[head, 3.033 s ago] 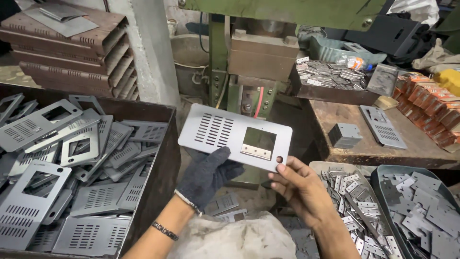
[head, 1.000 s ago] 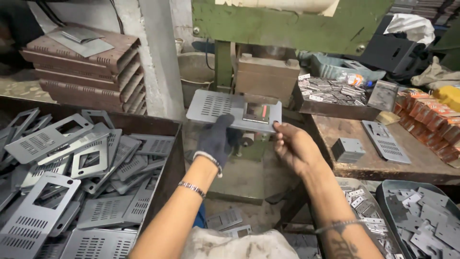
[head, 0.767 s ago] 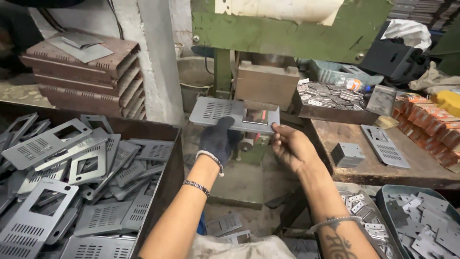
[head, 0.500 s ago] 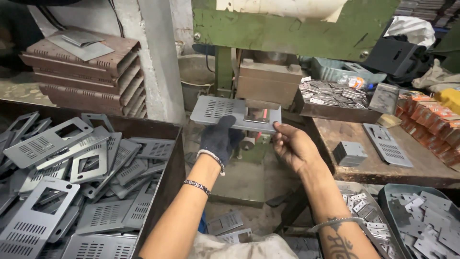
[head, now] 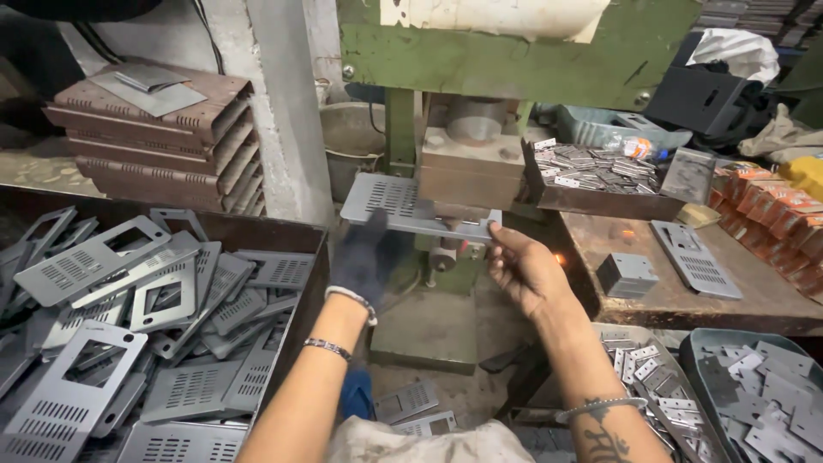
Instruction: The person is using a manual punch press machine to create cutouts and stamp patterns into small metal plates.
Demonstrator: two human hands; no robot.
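Observation:
A grey metal plate (head: 390,200) with vent slots lies flat under the brown ram block (head: 470,167) of a green press (head: 514,60). My left hand (head: 364,257), in a dark glove, holds the plate's near left edge from below. My bare right hand (head: 525,270) pinches the plate's right corner. The plate's far right part is hidden under the ram block.
A dark bin (head: 313,257) at left holds several slotted plates (head: 86,257). Stacked brown metal covers (head: 150,141) stand behind it. At right, a rusty bench (head: 686,300) carries a small grey box (head: 628,274), a loose plate (head: 694,257) and a tray of small offcuts (head: 591,167).
Three seconds ago I held the plate tilted up in front of me. It has since been moved forward and laid flat under the ram block, and both hands have stayed on its near edge.

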